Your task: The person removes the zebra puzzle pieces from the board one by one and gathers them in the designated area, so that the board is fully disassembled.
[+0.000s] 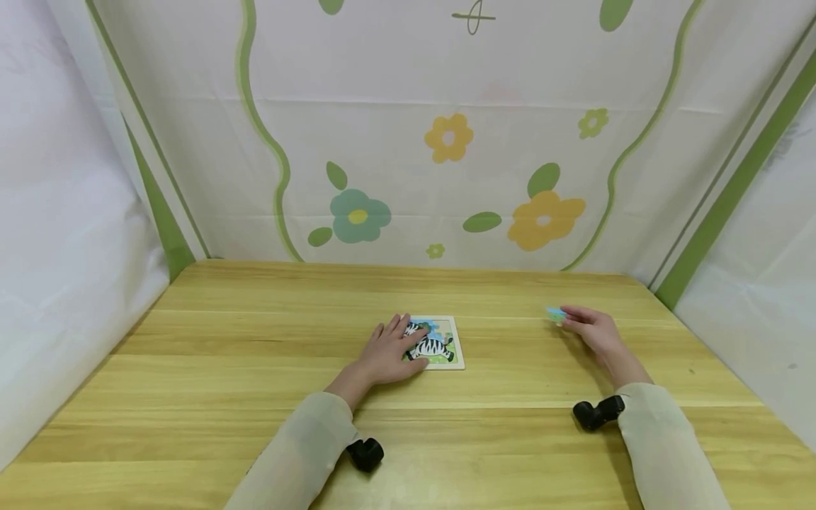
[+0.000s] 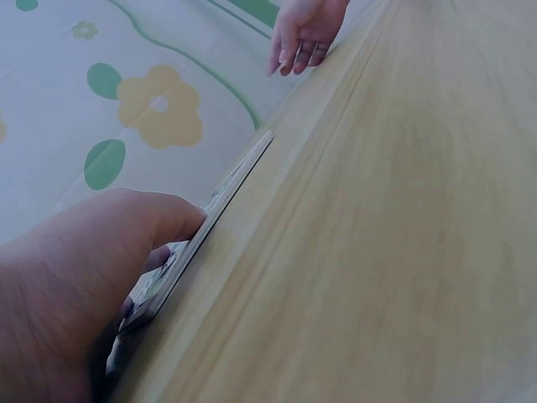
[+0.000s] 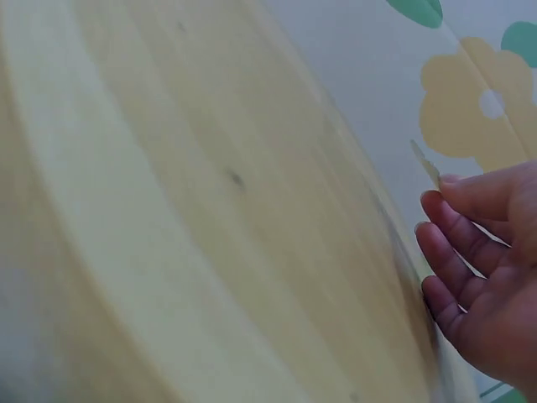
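Note:
A square zebra jigsaw puzzle (image 1: 433, 348) in a pale wooden frame lies on the table, a bare wood-coloured patch showing near its upper right. My left hand (image 1: 385, 358) rests on its left part with fingers spread, hiding that side. In the left wrist view the left thumb (image 2: 180, 217) touches the near edge of the puzzle board (image 2: 226, 189). Off to the right, my right hand (image 1: 594, 331) pinches a small blue and green puzzle piece (image 1: 556, 314) between thumb and fingertips, above the table. The piece (image 3: 426, 164) appears nearly edge-on in the right wrist view.
The wooden table (image 1: 255, 340) reaches back to a white cloth wall (image 1: 395, 156) printed with flowers. More white cloth hangs at the left and right sides. Black wrist cameras are strapped below the left sleeve (image 1: 319, 428) and beside the right sleeve (image 1: 663, 439).

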The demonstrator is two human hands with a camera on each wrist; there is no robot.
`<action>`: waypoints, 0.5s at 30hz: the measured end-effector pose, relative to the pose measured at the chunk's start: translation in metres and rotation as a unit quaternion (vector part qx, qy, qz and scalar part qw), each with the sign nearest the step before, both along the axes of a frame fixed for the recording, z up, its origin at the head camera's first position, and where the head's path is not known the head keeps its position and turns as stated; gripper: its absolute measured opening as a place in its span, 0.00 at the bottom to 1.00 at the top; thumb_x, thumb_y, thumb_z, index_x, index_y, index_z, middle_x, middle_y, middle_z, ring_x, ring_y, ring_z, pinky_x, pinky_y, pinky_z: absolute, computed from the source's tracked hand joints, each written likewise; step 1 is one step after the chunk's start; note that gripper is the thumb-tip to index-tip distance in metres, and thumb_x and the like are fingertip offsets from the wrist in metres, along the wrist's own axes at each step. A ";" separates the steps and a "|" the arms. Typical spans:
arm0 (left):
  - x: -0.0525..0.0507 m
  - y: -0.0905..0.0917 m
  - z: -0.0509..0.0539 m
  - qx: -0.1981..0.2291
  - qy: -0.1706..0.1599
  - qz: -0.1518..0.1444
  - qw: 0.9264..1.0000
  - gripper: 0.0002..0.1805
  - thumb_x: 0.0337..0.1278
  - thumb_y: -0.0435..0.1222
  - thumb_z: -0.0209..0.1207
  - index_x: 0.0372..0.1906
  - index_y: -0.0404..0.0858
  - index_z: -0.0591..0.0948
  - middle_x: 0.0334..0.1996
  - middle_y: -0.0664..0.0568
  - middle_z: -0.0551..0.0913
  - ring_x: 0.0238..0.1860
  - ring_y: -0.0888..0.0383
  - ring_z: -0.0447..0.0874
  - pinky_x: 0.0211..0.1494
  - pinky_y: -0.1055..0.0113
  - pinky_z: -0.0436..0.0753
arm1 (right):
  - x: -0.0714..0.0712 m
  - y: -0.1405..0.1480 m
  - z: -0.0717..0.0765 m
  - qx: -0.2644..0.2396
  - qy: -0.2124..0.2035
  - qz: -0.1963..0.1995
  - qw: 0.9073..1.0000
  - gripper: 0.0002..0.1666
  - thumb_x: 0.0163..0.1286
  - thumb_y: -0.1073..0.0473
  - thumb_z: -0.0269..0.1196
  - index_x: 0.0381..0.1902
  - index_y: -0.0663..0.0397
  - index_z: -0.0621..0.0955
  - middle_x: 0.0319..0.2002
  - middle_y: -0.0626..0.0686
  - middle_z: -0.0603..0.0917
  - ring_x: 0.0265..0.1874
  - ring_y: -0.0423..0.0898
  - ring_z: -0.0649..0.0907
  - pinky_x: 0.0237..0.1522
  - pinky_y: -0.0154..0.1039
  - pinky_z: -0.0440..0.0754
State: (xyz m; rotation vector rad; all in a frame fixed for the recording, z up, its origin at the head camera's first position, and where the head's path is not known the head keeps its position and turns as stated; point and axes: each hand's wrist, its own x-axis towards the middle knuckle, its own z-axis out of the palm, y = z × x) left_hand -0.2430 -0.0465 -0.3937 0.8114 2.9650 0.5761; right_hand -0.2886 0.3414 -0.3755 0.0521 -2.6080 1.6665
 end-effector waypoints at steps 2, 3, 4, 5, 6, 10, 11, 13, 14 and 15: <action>0.000 0.000 0.000 -0.004 0.000 0.000 1.000 0.32 0.55 0.56 0.42 0.65 0.49 0.57 0.65 0.42 0.44 0.64 0.48 0.37 0.60 0.50 0.41 | 0.001 0.003 -0.002 0.001 -0.004 -0.002 1.000 0.29 0.61 0.60 0.55 0.57 0.71 0.63 0.36 0.37 0.74 0.34 0.27 0.71 0.34 0.25 0.72; 0.000 0.000 0.000 -0.005 -0.001 0.000 1.000 0.32 0.55 0.56 0.42 0.65 0.50 0.57 0.65 0.42 0.44 0.64 0.48 0.37 0.60 0.50 0.41 | 0.001 0.004 -0.003 0.000 -0.006 -0.003 1.000 0.29 0.61 0.61 0.55 0.57 0.71 0.63 0.36 0.38 0.74 0.34 0.28 0.71 0.34 0.25 0.72; 0.001 0.000 0.000 -0.006 -0.001 0.000 1.000 0.32 0.55 0.56 0.42 0.65 0.50 0.57 0.65 0.42 0.44 0.64 0.48 0.37 0.60 0.50 0.41 | 0.002 0.005 -0.004 0.004 -0.008 -0.003 1.000 0.29 0.62 0.60 0.55 0.57 0.71 0.63 0.36 0.39 0.74 0.34 0.28 0.71 0.34 0.25 0.72; 0.000 0.000 0.000 -0.005 -0.001 -0.001 1.000 0.32 0.55 0.56 0.42 0.65 0.49 0.57 0.65 0.42 0.45 0.64 0.48 0.37 0.60 0.50 0.41 | 0.003 0.005 -0.004 0.011 -0.010 -0.004 1.000 0.29 0.62 0.60 0.55 0.57 0.71 0.64 0.37 0.41 0.74 0.34 0.28 0.71 0.34 0.25 0.72; 0.001 0.000 0.000 -0.005 -0.001 -0.001 1.000 0.32 0.55 0.56 0.42 0.65 0.49 0.57 0.65 0.42 0.45 0.64 0.48 0.37 0.60 0.50 0.41 | 0.003 0.005 -0.004 0.018 -0.012 -0.003 1.000 0.29 0.62 0.59 0.55 0.57 0.70 0.64 0.38 0.43 0.74 0.34 0.29 0.70 0.34 0.25 0.71; 0.001 -0.001 0.001 -0.001 -0.001 -0.001 1.000 0.33 0.54 0.56 0.43 0.65 0.49 0.57 0.65 0.42 0.45 0.64 0.48 0.37 0.60 0.50 0.41 | 0.003 0.006 -0.007 0.048 -0.019 0.004 0.999 0.28 0.62 0.58 0.55 0.57 0.69 0.65 0.43 0.53 0.74 0.35 0.30 0.70 0.34 0.25 0.70; 0.001 -0.001 0.001 0.001 0.000 -0.001 1.000 0.33 0.54 0.55 0.43 0.65 0.49 0.57 0.65 0.42 0.45 0.64 0.48 0.37 0.60 0.50 0.42 | 0.002 0.006 -0.007 0.056 -0.018 0.007 0.998 0.28 0.62 0.57 0.55 0.57 0.68 0.65 0.44 0.55 0.74 0.35 0.31 0.70 0.34 0.25 0.69; 0.001 -0.002 0.002 0.003 0.000 -0.002 1.000 0.32 0.54 0.55 0.43 0.64 0.49 0.58 0.65 0.41 0.45 0.64 0.47 0.37 0.60 0.49 0.42 | 0.001 0.006 -0.009 0.069 -0.014 0.011 0.997 0.28 0.62 0.57 0.55 0.57 0.67 0.66 0.44 0.57 0.74 0.35 0.31 0.69 0.33 0.25 0.69; 0.001 -0.002 0.002 0.003 -0.001 -0.001 1.000 0.33 0.54 0.55 0.43 0.64 0.49 0.57 0.65 0.41 0.45 0.64 0.48 0.37 0.60 0.49 0.42 | 0.000 0.006 -0.009 0.074 -0.010 0.011 0.997 0.28 0.62 0.57 0.55 0.57 0.67 0.66 0.45 0.57 0.74 0.35 0.32 0.69 0.33 0.26 0.68; 0.001 -0.002 0.002 0.002 -0.001 -0.001 1.000 0.33 0.54 0.55 0.43 0.65 0.49 0.57 0.65 0.41 0.45 0.64 0.48 0.37 0.60 0.49 0.42 | -0.001 0.006 -0.010 0.081 -0.006 0.012 0.997 0.28 0.62 0.57 0.55 0.57 0.67 0.67 0.44 0.58 0.74 0.35 0.32 0.69 0.32 0.25 0.68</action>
